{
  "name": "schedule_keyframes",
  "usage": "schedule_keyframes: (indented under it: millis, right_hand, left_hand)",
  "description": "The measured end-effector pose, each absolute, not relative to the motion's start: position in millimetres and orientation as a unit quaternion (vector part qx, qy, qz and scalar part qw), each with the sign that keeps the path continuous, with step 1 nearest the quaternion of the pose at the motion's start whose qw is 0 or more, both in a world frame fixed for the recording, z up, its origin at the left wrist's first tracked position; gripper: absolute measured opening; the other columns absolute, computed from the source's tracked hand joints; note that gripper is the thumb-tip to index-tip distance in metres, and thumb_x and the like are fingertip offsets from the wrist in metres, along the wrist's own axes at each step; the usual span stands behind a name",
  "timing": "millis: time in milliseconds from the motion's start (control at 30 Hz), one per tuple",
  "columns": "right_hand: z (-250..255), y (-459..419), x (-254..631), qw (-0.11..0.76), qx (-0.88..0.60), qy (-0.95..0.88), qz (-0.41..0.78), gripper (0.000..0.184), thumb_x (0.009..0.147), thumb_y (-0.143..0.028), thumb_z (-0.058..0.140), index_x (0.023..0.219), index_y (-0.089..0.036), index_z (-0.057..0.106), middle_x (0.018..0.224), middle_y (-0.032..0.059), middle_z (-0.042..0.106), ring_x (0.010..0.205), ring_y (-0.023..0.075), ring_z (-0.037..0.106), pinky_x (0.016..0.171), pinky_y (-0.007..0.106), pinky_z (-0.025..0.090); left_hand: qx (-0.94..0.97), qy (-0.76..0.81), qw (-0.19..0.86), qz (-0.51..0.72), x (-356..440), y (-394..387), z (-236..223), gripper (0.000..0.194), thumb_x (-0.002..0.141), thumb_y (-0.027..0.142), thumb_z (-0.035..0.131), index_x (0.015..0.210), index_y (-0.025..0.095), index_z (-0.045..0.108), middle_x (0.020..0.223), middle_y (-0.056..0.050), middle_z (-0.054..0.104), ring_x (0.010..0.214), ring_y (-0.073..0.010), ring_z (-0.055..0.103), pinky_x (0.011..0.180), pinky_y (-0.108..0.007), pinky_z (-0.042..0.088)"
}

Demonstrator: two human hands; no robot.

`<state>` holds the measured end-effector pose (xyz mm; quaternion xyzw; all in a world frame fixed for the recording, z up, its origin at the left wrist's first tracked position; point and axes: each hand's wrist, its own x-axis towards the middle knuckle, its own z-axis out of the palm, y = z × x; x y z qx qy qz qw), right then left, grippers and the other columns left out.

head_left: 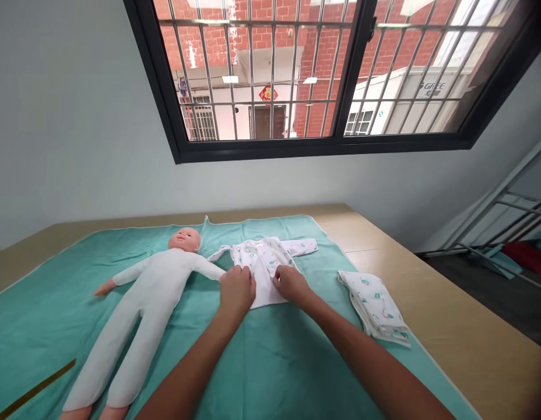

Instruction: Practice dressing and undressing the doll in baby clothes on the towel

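A small white baby shirt (264, 280) with a green and pink print lies spread on the green cloth, its front parted over a plain white inside. My left hand (238, 289) is closed at the shirt's left front edge, fingers pinching the fabric. On the other side, my right hand (291, 284) is curled with thumb and finger together on the right front edge. Beside my left hand rests a baby doll (159, 277) in a white bodysuit, face up, one arm reaching close to that hand.
The green cloth (270, 361) covers much of the wooden table (384, 256). Folded printed baby clothes (378, 306) sit to the right. A thin brown strip (37, 389) lies at lower left. Behind are a wall and a barred window (270, 149); a metal rack (506, 204) stands at right.
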<state>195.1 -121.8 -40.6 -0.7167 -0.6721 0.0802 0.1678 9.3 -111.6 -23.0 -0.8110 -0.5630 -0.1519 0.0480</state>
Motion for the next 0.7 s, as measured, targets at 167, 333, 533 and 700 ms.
schedule_keyframes:
  millis: [167, 333, 533, 700]
  right_hand:
    - [-30.8, -120.8, 252.7, 0.260, -0.796, -0.534, 0.117, 0.028, 0.092, -0.028, 0.042, 0.076, -0.017, 0.062, 0.081, 0.0062, 0.067, 0.075, 0.0173, 0.059, 0.062, 0.025, 0.034]
    - [-31.1, -115.4, 251.4, 0.244, -0.805, -0.540, -0.025, 0.027, 0.092, -0.039, 0.050, 0.099, -0.018, 0.063, 0.098, 0.0114, 0.064, 0.091, 0.0241, 0.057, 0.071, 0.030, 0.036]
    - [-43.2, -57.8, 213.8, 0.151, -0.783, -0.603, -0.020, 0.037, 0.088, -0.044, 0.058, 0.113, -0.016, 0.060, 0.112, 0.0158, 0.061, 0.104, 0.0285, 0.056, 0.081, 0.034, 0.039]
    - [-49.9, -39.3, 247.0, 0.196, -0.803, -0.562, 0.042, 0.026, 0.095, -0.033, 0.043, 0.105, -0.022, 0.064, 0.101, 0.0093, 0.069, 0.094, 0.0218, 0.063, 0.071, 0.028, 0.038]
  left_hand:
    - [-0.725, -0.669, 0.075, -0.147, -28.4, -119.7, -5.5, 0.025, 0.088, 0.031, 0.047, 0.096, 0.016, 0.065, 0.092, -0.014, 0.062, 0.092, -0.0311, 0.057, 0.074, -0.039, 0.040]
    - [-0.782, -0.589, 0.098, -0.179, 3.6, -96.0, -4.3, 0.040, 0.086, 0.022, 0.049, 0.125, 0.022, 0.060, 0.110, -0.016, 0.058, 0.102, -0.0316, 0.053, 0.083, -0.041, 0.037]
    - [-0.791, -0.604, 0.055, -0.075, 43.5, -29.1, -14.7, 0.032, 0.089, 0.018, 0.046, 0.111, 0.015, 0.069, 0.106, -0.021, 0.062, 0.102, -0.0353, 0.054, 0.087, -0.046, 0.035]
    - [-0.799, -0.592, 0.063, -0.086, 23.5, -8.4, -28.0, 0.038, 0.090, 0.008, 0.036, 0.101, 0.015, 0.071, 0.102, -0.017, 0.063, 0.098, -0.0302, 0.055, 0.087, -0.045, 0.034]
